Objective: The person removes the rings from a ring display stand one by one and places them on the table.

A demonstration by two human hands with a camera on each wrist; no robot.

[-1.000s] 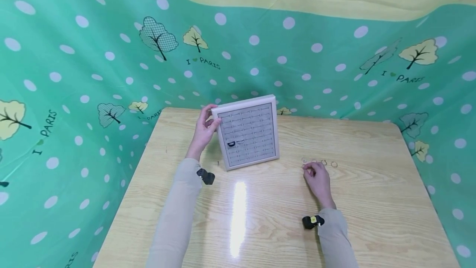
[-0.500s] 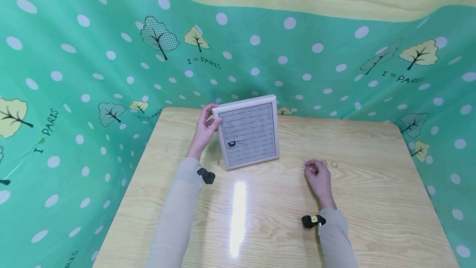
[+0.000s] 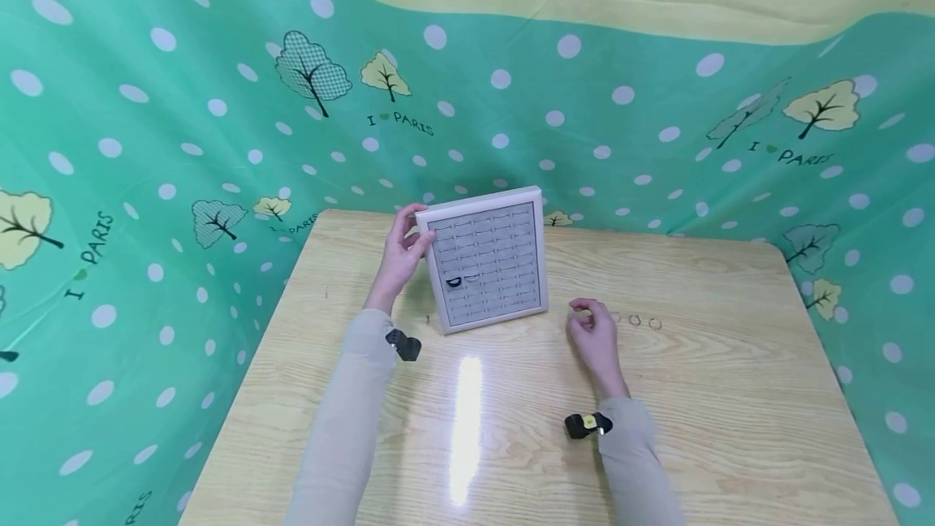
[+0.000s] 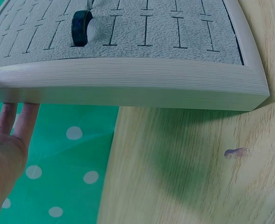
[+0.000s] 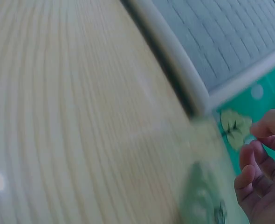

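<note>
The tray [image 3: 488, 260] stands tilted on the table [image 3: 730, 396], near its far edge and left of the middle. The left hand [image 3: 402, 254] is at the tray's left edge. 2 rings [image 3: 462, 281] sit in slots in the tray's lower left part. The right hand [image 3: 593, 335] is right of the tray and nearer the viewer. 3 loose rings [image 3: 635, 321] lie in a row on the table just right of that hand.
</note>
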